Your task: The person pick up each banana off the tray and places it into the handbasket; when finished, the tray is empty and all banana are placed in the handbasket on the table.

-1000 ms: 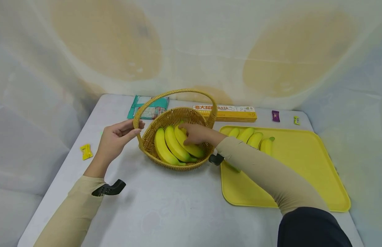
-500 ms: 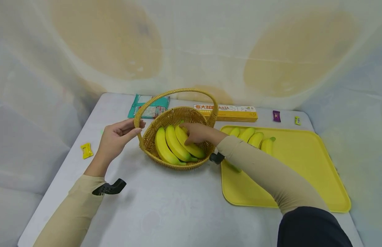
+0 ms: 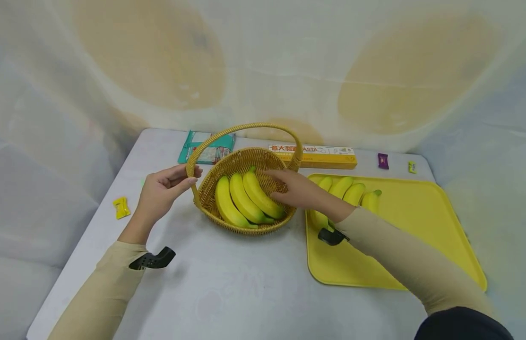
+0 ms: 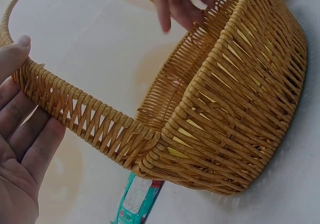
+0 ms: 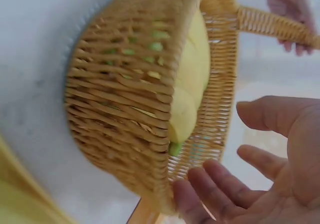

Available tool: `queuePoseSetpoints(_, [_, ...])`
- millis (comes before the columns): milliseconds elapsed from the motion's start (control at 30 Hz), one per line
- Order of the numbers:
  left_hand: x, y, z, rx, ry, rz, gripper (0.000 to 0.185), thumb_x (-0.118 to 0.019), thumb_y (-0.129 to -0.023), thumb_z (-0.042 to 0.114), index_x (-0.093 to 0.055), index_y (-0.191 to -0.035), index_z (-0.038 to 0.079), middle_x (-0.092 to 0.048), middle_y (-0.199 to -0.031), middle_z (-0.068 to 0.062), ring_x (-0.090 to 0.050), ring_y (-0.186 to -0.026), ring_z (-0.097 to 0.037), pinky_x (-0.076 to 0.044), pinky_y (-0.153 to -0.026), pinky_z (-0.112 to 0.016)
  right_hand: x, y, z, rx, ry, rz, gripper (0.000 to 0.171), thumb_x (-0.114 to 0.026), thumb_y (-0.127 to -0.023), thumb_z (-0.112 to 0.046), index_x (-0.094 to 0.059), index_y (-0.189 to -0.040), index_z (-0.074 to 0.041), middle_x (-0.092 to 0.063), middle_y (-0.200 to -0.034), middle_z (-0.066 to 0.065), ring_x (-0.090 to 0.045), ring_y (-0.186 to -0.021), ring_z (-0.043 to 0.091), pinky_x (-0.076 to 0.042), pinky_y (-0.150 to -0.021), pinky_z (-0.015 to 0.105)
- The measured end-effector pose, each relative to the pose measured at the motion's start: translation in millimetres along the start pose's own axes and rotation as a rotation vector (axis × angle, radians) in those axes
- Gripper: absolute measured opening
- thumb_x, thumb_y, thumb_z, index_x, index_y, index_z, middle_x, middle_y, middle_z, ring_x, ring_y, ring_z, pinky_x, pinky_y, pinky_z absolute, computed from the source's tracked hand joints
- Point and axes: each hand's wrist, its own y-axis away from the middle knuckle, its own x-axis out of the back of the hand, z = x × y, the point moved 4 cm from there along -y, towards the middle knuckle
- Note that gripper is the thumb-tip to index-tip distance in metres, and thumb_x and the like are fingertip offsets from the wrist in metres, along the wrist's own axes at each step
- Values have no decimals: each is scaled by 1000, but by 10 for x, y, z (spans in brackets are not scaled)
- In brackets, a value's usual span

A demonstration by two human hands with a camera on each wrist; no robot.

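Note:
A woven basket (image 3: 228, 160) with a tall arched handle (image 3: 245, 126) stands at the middle of the table, three bananas (image 3: 245, 200) lying side by side inside it. My left hand (image 3: 162, 191) grips the left side of the handle, thumb on one face and fingers behind, as the left wrist view shows. Over the basket's right rim is my right hand (image 3: 297, 189), with nothing in it. In the right wrist view its fingers (image 5: 227, 184) are spread by the rim, apart from the bananas.
To the right a yellow tray (image 3: 416, 236) bears several more bananas (image 3: 352, 192), partly under my right forearm. Behind the basket lie a teal packet (image 3: 222, 144) and a pasta box (image 3: 326, 160). Small wrapped candies are a yellow one (image 3: 121, 208), a purple one (image 3: 383, 161) and a green one (image 3: 412, 166).
My right hand has let go of the rightmost banana in the basket and drawn back to the right, fingers opened. The left hand stays on the handle.

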Motion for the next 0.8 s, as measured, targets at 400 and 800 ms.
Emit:
queuePoseSetpoints(400, [25, -13, 0, 0, -29, 7, 33, -70, -98, 19, -70, -127, 3, -74, -120, -7, -69, -112, -9, -53, -96, -21, 155, 923, 459, -99, -95, 213, 57, -63, -102, -22, -44, -155, -18, -55, -140, 16, -60, -118, 35, -52, -98, 55])
queuePoseSetpoints(800, [47, -16, -10, 4, -22, 13, 34, -70, -98, 19, -70, -128, 2, -74, -118, -6, -69, -111, -9, -53, -96, -20, 320, 1585, 1247, -352, -23, 330, 64, -62, -103, -23, -35, -156, -1, -45, -140, 32, -52, -122, 50, -47, -97, 66])
